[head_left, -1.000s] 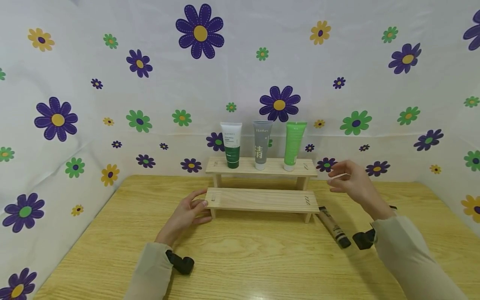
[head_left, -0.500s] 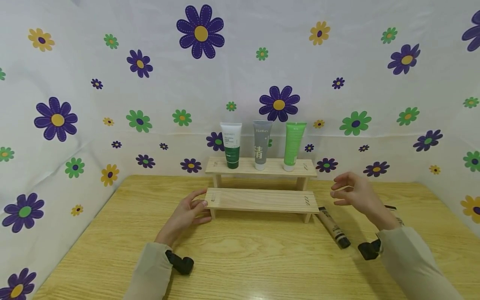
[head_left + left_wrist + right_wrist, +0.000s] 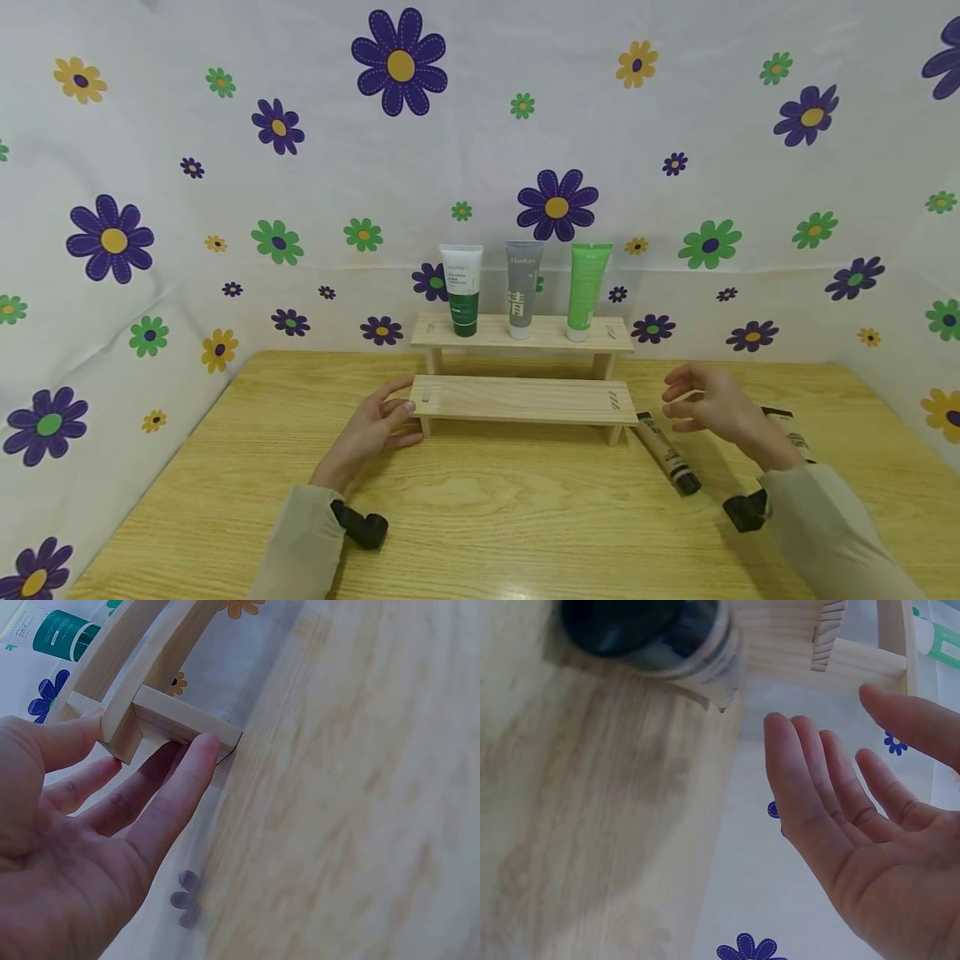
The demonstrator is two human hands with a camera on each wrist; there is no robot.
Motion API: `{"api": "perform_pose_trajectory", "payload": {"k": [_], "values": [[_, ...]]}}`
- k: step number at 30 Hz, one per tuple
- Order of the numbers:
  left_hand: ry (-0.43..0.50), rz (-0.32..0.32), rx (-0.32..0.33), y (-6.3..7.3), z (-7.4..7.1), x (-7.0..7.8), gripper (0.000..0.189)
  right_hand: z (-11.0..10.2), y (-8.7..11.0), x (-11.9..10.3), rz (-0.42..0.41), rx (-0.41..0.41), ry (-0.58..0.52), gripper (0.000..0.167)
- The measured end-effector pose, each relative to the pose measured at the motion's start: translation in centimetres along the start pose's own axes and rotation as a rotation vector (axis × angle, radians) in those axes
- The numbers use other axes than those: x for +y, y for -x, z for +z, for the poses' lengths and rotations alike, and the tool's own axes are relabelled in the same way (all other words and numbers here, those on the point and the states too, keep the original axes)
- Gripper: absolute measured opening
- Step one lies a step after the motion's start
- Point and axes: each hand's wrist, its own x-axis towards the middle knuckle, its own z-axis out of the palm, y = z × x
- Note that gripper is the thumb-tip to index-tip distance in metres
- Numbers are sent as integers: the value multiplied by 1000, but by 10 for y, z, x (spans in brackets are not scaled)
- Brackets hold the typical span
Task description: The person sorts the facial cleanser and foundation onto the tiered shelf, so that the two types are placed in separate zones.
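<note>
A two-step wooden rack (image 3: 525,398) stands on the table. My left hand (image 3: 371,429) holds its lower left end; in the left wrist view the thumb (image 3: 71,741) is on the board's end and the fingers reach beside and under the leg. My right hand (image 3: 716,408) hovers to the right of the rack with fingers loosely bent and nothing in them. On the upper step stand a white-and-green tube (image 3: 463,287), a grey tube (image 3: 521,287) and a light green tube (image 3: 588,287). Below the right hand lies a tan tube with a black cap (image 3: 667,454).
Another tan tube (image 3: 789,429) lies farther right, partly hidden by the right wrist. The wood-grain table (image 3: 480,525) ends at a flower-print cloth (image 3: 315,200) behind the rack. A black wrist camera (image 3: 746,510) hangs by the right sleeve.
My right hand has come down and slightly to the right, away from the light green tube. More of the far right tan tube shows. The left hand and rack stay put.
</note>
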Motion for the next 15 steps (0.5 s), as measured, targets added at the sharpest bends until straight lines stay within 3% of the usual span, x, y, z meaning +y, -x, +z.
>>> {"api": "perform_pose_trajectory", "payload": {"k": [15], "values": [[-12, -7, 2, 0, -1, 0, 50, 0, 4, 11, 45, -119, -5, 42]]}}
